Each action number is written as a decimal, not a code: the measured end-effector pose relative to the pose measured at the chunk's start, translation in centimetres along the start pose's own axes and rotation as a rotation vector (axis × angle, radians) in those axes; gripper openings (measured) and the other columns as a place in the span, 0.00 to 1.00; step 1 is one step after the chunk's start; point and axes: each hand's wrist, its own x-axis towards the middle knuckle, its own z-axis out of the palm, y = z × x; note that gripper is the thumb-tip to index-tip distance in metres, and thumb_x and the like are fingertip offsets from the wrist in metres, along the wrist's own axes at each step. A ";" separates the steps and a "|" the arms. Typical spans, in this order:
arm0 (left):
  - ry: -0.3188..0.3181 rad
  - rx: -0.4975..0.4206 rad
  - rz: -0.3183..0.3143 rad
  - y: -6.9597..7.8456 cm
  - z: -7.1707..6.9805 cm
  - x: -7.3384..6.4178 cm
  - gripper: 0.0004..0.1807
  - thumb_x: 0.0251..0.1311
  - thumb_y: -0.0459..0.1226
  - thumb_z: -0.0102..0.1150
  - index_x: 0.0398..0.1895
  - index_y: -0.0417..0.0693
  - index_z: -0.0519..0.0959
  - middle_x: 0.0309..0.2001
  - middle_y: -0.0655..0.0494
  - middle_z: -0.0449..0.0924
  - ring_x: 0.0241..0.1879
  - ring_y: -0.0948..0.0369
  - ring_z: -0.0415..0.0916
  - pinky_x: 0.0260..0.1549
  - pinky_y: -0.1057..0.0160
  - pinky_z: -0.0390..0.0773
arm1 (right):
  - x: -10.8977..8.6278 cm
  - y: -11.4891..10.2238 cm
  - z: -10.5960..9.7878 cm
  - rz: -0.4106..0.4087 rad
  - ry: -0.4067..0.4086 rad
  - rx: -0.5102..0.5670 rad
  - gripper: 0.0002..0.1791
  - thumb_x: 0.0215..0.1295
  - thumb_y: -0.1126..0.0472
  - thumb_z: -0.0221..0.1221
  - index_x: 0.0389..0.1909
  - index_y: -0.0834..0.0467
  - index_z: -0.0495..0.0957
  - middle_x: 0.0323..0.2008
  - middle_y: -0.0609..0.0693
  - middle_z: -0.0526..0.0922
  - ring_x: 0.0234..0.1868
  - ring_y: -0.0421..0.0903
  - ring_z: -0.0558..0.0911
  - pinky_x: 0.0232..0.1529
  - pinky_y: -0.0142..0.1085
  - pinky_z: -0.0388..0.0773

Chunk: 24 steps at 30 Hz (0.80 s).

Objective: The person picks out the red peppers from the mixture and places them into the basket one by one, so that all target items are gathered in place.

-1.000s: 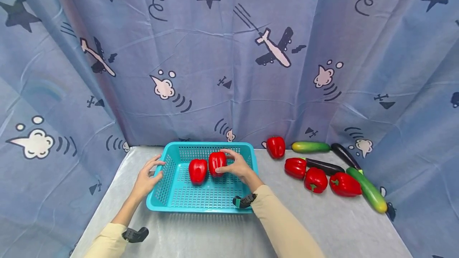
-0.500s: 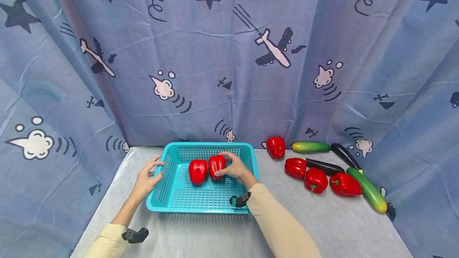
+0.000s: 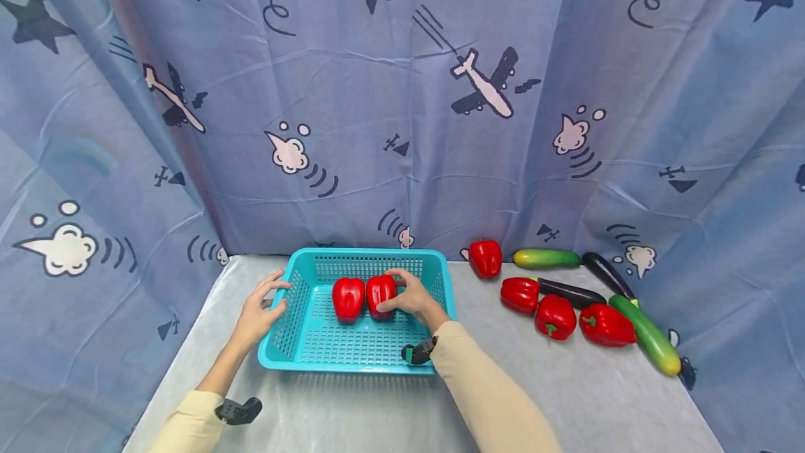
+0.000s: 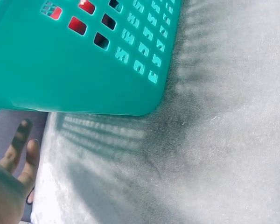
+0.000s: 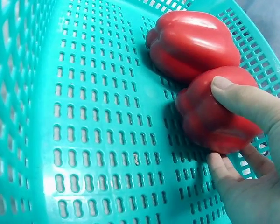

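Note:
A turquoise plastic basket (image 3: 346, 369) with slotted sides stands on the table. Inside it lies one red bell pepper (image 3: 348, 300), and close against its right side is a second red bell pepper (image 3: 380, 297). My right hand (image 3: 411, 298) grips this second pepper, thumb on one side and fingers on the other. In the right wrist view the two peppers (image 5: 193, 44) touch, and the held one sits low at the basket floor. My left hand (image 3: 254, 313) is at the basket's left rim with fingers spread; the left wrist view shows some fingers (image 4: 30, 158) outside the wall.
On the right lie several more red bell peppers (image 3: 556, 317), two dark eggplants (image 3: 572, 293) and two green, yellow-tipped zucchini (image 3: 654, 341). A blue patterned curtain (image 3: 402, 124) hangs behind and at both sides of the grey table (image 3: 352, 414).
My right hand has lowered the second pepper slightly toward the near side, and it now sits level beside the first. The left hand has stayed at the rim.

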 end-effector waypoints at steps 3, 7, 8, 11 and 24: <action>-0.005 0.000 -0.013 -0.1 0.1 0.0 0.17 0.62 0.21 0.60 0.54 0.34 0.80 0.71 0.35 0.63 0.68 0.39 0.63 0.50 0.48 0.78 | 0.1 0.2 0.0 0.001 0.006 0.001 0.42 0.49 0.70 0.77 0.67 0.57 0.71 0.61 0.63 0.72 0.59 0.62 0.73 0.48 0.50 0.83; -0.014 0.012 -0.014 -0.4 0.3 0.0 0.17 0.62 0.21 0.59 0.54 0.34 0.79 0.72 0.35 0.62 0.68 0.39 0.62 0.51 0.51 0.78 | 0.2 0.3 0.0 -0.004 0.008 0.004 0.43 0.50 0.69 0.77 0.68 0.57 0.70 0.62 0.64 0.72 0.60 0.62 0.72 0.49 0.51 0.82; -0.016 0.015 -0.012 -0.4 0.3 0.0 0.17 0.63 0.21 0.59 0.55 0.34 0.79 0.72 0.35 0.62 0.69 0.39 0.62 0.51 0.51 0.77 | 0.2 0.3 0.0 -0.003 0.008 0.001 0.43 0.50 0.69 0.77 0.69 0.57 0.70 0.62 0.64 0.71 0.61 0.63 0.72 0.50 0.52 0.82; -0.017 0.012 -0.016 -0.4 0.3 0.0 0.17 0.62 0.21 0.59 0.55 0.35 0.79 0.72 0.36 0.62 0.69 0.39 0.62 0.51 0.55 0.77 | 0.2 0.0 -0.2 0.003 0.012 -0.017 0.43 0.50 0.67 0.77 0.70 0.57 0.70 0.63 0.64 0.71 0.62 0.63 0.71 0.52 0.53 0.80; -0.016 0.031 -0.036 -0.1 0.3 0.0 0.18 0.61 0.20 0.58 0.55 0.33 0.79 0.72 0.35 0.62 0.67 0.39 0.64 0.51 0.51 0.79 | -0.1 -1.8 -2.5 -0.029 0.015 -0.073 0.35 0.56 0.61 0.75 0.65 0.59 0.75 0.63 0.64 0.73 0.63 0.62 0.71 0.54 0.54 0.79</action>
